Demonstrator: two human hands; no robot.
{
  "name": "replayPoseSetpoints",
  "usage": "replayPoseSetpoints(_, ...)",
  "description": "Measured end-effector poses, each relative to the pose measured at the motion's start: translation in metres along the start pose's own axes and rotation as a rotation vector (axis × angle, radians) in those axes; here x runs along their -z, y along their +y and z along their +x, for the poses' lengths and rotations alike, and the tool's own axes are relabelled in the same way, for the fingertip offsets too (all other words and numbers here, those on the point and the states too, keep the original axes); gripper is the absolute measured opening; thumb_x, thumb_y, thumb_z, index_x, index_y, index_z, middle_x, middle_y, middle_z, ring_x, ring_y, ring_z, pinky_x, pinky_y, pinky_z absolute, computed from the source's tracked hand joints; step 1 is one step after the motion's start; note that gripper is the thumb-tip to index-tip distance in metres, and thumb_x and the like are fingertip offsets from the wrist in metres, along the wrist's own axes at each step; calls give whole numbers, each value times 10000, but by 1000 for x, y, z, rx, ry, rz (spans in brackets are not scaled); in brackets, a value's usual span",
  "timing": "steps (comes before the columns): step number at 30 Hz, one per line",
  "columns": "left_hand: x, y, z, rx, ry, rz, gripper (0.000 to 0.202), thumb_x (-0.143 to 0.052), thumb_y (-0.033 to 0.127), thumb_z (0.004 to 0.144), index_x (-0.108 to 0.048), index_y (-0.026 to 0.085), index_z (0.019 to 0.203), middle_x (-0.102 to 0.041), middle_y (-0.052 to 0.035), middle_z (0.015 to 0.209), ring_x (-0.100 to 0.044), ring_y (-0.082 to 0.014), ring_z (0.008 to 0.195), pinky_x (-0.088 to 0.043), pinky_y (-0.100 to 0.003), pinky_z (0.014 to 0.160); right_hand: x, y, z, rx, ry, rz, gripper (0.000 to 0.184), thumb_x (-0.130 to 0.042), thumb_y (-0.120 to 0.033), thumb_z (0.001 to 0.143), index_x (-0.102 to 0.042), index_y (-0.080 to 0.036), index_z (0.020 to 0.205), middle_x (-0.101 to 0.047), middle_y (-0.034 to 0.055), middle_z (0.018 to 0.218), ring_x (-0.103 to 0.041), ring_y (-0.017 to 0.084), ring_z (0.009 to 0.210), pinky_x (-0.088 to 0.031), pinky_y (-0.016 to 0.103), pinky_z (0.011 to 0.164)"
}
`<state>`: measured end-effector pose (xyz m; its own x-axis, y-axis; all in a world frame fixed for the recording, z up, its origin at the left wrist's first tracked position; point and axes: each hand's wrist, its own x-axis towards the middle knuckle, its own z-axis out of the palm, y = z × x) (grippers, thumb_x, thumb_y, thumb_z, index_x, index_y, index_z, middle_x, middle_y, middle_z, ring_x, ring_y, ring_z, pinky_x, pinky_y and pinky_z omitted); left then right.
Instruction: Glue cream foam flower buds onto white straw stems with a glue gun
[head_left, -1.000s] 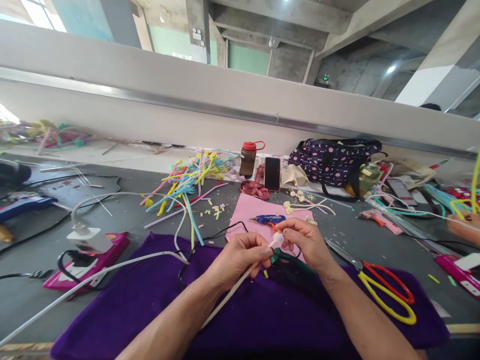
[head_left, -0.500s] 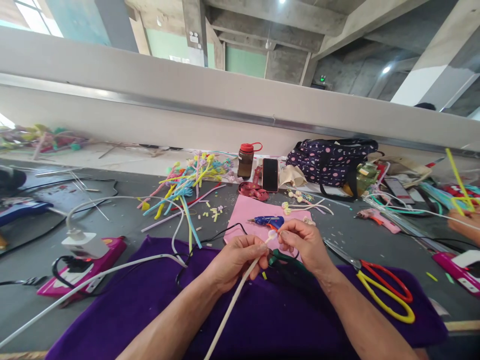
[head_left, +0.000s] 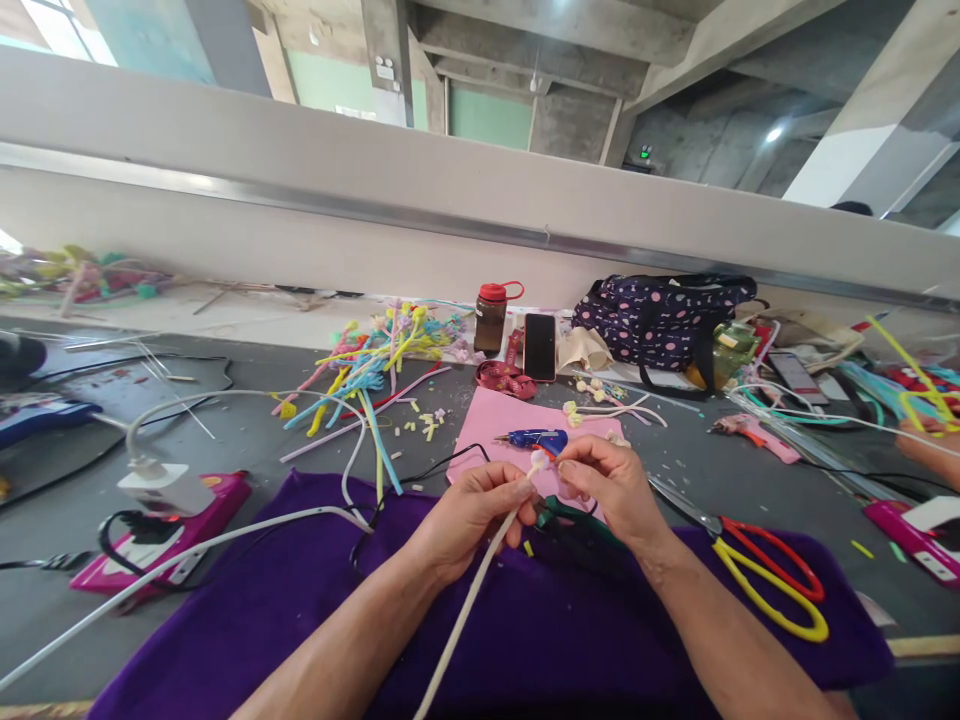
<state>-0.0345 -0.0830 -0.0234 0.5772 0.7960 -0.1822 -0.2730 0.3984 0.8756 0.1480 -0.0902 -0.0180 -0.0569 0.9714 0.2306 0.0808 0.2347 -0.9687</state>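
Fingers [head_left: 517,491] of the left hand [head_left: 474,515] are closed round a pale stem [head_left: 466,610], cut off below over purple cloth [head_left: 292,565]; beside its whitish tip [head_left: 538,460], whether anything is pinched by the right hand [head_left: 616,488] cannot be told.

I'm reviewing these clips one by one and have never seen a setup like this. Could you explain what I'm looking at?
There is no machine here, just a person's bare hands. The camera sits on that person's head, looking forward and down. The left hand pinches a pale stem; the right hand is close to its tip, but any grip there is too small to judge. On the grey table lie a purple cloth, scissors, a blue tool on a pink sheet, and colourful stems. Behind stand a bottle and bag. Another person's hand shows far right.
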Motion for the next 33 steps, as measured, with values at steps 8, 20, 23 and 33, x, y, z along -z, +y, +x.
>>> replayPoseSetpoints(8,-2,1,0,-36,75,56,241,-671,341,699,-568,137,775,-649,-18,617,-568,-88,451,-320,-150,397,-7,-1,-2,-4,53,-15,127,-626,-287,730,-597,-165,712,-532,-32,542,-470,86,460,-374,195,429)
replayPoseSetpoints(20,-5,1,-1,-62,65,199,257,-641,367,725,-557,129,776,-643,-28,621,-563,-88,447,-301,-150,388,-9,1,-3,-33,35,-53,170,-637,-325,723,-624,-155,730,-540,-18,537,-468,92,464,-372,202,424)
replayPoseSetpoints(23,-6,1,-1,-66,65,203,274,-644,383,719,-561,127,775,-643,-30,624,-561,-86,448,-302,-150,389,-9,1,-3,-41,23,-60,163,-618,-318,734,-622,-156,719,-539,-15,540,-465,94,465,-367,202,420)
replayPoseSetpoints(33,-4,1,-1,-30,37,146,261,-632,378,728,-562,128,751,-637,-25,627,-558,-80,444,-309,-150,388,-8,4,-2,-43,17,42,151,-596,-295,758,-598,-161,690,-577,-11,597,-473,86,461,-382,208,443)
